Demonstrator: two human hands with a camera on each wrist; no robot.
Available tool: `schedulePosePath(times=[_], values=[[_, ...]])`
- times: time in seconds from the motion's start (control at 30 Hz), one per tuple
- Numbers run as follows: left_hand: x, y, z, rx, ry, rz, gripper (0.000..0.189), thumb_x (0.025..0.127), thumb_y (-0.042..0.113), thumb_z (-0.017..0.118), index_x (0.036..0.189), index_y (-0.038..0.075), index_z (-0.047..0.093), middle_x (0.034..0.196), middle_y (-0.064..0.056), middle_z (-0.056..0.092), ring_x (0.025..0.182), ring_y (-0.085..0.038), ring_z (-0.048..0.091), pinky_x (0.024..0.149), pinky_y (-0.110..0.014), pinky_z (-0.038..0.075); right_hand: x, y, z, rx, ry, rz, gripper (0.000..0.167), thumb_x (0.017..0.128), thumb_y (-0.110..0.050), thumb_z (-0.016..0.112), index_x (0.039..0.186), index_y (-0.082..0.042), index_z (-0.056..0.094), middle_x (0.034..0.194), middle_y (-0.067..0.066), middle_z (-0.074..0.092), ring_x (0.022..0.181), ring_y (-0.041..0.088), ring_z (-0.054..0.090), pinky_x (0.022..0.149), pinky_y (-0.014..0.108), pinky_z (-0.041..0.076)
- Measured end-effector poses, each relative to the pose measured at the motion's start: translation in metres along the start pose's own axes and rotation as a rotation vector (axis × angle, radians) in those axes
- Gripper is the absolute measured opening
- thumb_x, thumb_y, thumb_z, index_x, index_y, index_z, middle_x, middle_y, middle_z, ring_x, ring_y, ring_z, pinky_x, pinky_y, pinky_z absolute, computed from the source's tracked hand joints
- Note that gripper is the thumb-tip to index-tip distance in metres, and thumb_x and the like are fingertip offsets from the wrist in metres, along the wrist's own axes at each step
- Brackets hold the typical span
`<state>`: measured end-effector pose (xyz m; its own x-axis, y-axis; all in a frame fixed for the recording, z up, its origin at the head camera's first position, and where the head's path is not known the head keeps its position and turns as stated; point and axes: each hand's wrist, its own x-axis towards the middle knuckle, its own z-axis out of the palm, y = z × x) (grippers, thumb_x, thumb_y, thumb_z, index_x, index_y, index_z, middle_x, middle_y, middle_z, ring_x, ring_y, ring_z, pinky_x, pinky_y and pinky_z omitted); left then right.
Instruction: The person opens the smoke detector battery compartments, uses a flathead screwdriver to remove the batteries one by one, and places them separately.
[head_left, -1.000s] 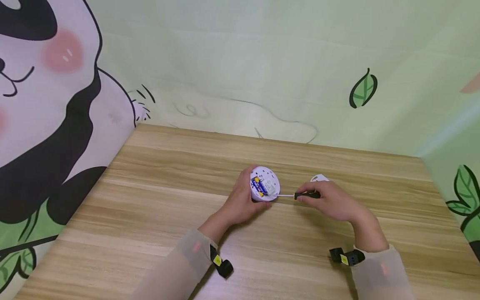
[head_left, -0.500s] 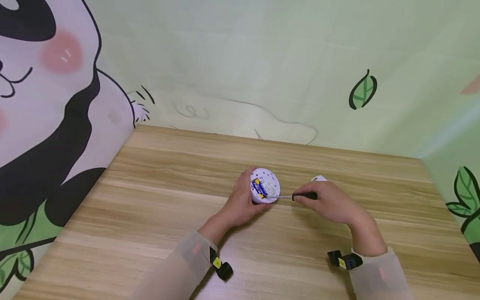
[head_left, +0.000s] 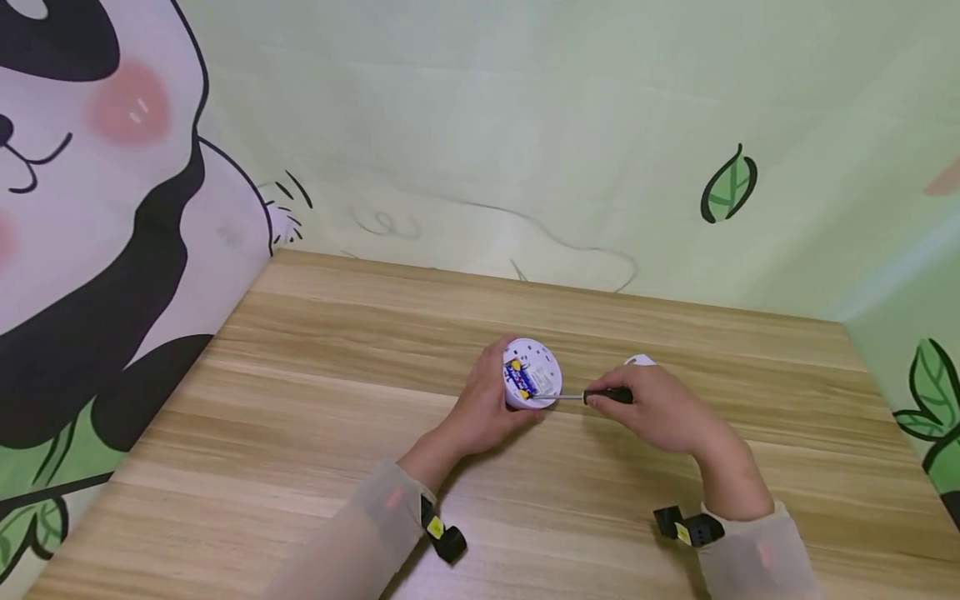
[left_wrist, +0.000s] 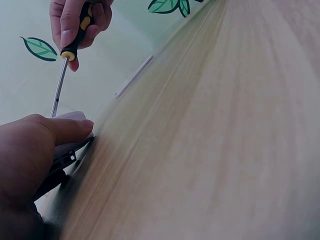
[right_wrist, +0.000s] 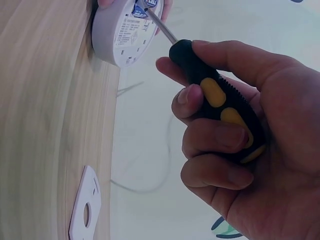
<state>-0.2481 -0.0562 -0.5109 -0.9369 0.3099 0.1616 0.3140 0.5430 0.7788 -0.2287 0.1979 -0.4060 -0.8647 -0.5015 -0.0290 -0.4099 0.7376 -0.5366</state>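
Observation:
My left hand (head_left: 480, 408) grips a round white battery device (head_left: 543, 367) near the middle of the table, its open underside facing up. Blue and yellow batteries (head_left: 519, 380) sit in its compartment beside a printed label (right_wrist: 131, 32). In my right hand (head_left: 667, 408) is a screwdriver (right_wrist: 215, 92) with a black and yellow handle, fingers curled round it. Its metal shaft (head_left: 567, 397) points left, and the tip is at the end of the batteries. From the left wrist, the left thumb (left_wrist: 72, 131) lies along the device's side.
A flat white plate (right_wrist: 86, 205) with a round hole lies on the wooden table (head_left: 360, 333), partly behind my right hand in the head view. A pale green wall sheet (head_left: 480, 150) with panda and leaf drawings rises behind the table. Each wrist wears a small black camera (head_left: 450, 542).
My right hand has shifted slightly left with the screwdriver, its tip staying at the batteries' lower end. The left hand keeps its hold on the device, almost still.

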Motion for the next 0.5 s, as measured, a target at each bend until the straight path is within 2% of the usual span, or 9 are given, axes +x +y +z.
schedulePosePath(times=[0.1, 0.33, 0.5], values=[[0.0, 0.0, 0.0, -0.004, 0.001, 0.002, 0.115, 0.077, 0.028, 0.092, 0.163, 0.013, 0.016, 0.161, -0.011, 0.035, 0.149, -0.03, 0.036, 0.127, -0.05, 0.028, 0.0, -0.003, 0.001, -0.024, 0.014, -0.006, 0.016, 0.098, -0.022, 0.07, 0.106, -0.013, 0.081, 0.096, -0.004, 0.076, 0.086, 0.011, 0.063, 0.076, 0.031, 0.053], [0.0, -0.001, 0.0, 0.005, 0.008, 0.01, 0.114, 0.077, 0.028, 0.092, 0.162, 0.013, 0.017, 0.16, -0.012, 0.036, 0.149, -0.032, 0.036, 0.128, -0.051, 0.027, 0.001, -0.01, 0.005, -0.111, 0.069, -0.018, 0.015, 0.096, -0.026, 0.073, 0.103, -0.015, 0.081, 0.097, -0.003, 0.078, 0.091, 0.015, 0.069, 0.082, 0.041, 0.057], [-0.001, 0.001, -0.001, 0.011, -0.002, 0.0, 0.114, 0.078, 0.027, 0.092, 0.162, 0.012, 0.016, 0.16, -0.013, 0.035, 0.15, -0.033, 0.035, 0.128, -0.051, 0.027, 0.002, -0.014, 0.007, -0.15, 0.091, -0.015, 0.015, 0.095, -0.028, 0.074, 0.101, -0.015, 0.081, 0.095, -0.002, 0.078, 0.089, 0.018, 0.07, 0.079, 0.043, 0.057]])
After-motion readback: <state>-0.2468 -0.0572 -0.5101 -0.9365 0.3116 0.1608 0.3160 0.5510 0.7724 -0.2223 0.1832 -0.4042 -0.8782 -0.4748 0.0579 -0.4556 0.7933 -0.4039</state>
